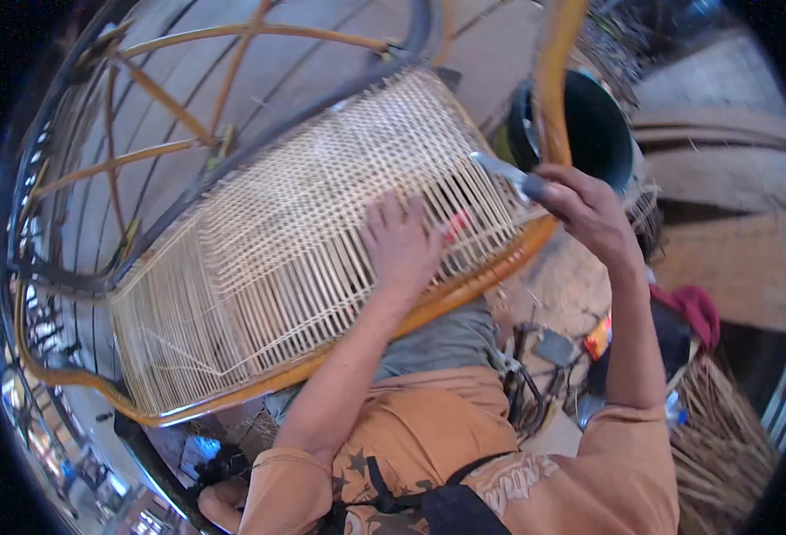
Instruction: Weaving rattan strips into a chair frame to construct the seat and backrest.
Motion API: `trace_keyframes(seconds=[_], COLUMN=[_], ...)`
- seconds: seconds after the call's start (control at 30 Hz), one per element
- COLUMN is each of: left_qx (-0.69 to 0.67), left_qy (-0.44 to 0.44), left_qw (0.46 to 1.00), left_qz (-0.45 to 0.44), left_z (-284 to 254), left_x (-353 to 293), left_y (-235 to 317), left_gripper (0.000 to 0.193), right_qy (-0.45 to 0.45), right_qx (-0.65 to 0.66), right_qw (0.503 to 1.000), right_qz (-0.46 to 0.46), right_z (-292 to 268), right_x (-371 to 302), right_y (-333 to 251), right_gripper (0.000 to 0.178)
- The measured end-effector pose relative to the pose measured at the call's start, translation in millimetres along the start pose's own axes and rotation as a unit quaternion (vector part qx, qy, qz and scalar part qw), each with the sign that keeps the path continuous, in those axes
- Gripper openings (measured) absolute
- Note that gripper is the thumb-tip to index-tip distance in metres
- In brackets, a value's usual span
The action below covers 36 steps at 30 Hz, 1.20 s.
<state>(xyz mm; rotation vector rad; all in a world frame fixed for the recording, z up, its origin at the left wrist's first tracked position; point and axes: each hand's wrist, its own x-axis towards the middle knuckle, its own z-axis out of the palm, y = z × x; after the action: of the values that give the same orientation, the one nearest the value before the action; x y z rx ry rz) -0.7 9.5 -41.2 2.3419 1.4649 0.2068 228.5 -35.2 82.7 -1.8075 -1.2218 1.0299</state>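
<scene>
Across my lap lies a rattan chair frame (348,361) with a woven panel of pale cane (321,178). The weave is dense on the far side; nearer me, parallel strands show with gaps between them. My left hand (402,239) rests on these strands near the middle, palm down with fingers stretched out. At the panel's right end, my right hand (593,209) is closed round a tool with a dark handle and a flat metal blade (498,168). Its blade points left, by the edge of the weave; whether it touches the cane I cannot tell.
Beyond the right hand stands a dark green bucket (596,125), with a curved rattan pole (551,85) in front of it. Bundled dry strips (723,437) lie at lower right, near a dark red cloth (691,312). Crossed rattan braces (156,94) extend at the far left.
</scene>
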Motion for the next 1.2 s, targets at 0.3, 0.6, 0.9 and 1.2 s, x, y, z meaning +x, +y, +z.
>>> trace_keyframes(seconds=[0.3,0.6,0.9,1.2], left_qx=[-0.072,-0.078,0.013,0.135], left_qy=[0.056,0.096,0.159,0.032], left_qw=[0.990,0.992,0.985,0.983], left_qz=[0.108,-0.038,-0.070,-0.120], left_z=[-53,-129,-143,-155], left_x=[-20,-122,-163,-128], left_y=[-43,-166,-237,-279], left_gripper=[0.042,0.028,0.022,0.024], right_qy=[0.231,0.104,-0.060,-0.186], right_qx=[0.037,-0.285,-0.095,-0.112], right_qw=[0.940,0.931,0.970,0.958], right_qz=[0.250,0.202,0.218,0.189], right_z=[27,88,83,71], right_x=[-220,-256,-274,-198], right_y=[163,135,131,-5], right_gripper=[0.024,0.036,0.030,0.037])
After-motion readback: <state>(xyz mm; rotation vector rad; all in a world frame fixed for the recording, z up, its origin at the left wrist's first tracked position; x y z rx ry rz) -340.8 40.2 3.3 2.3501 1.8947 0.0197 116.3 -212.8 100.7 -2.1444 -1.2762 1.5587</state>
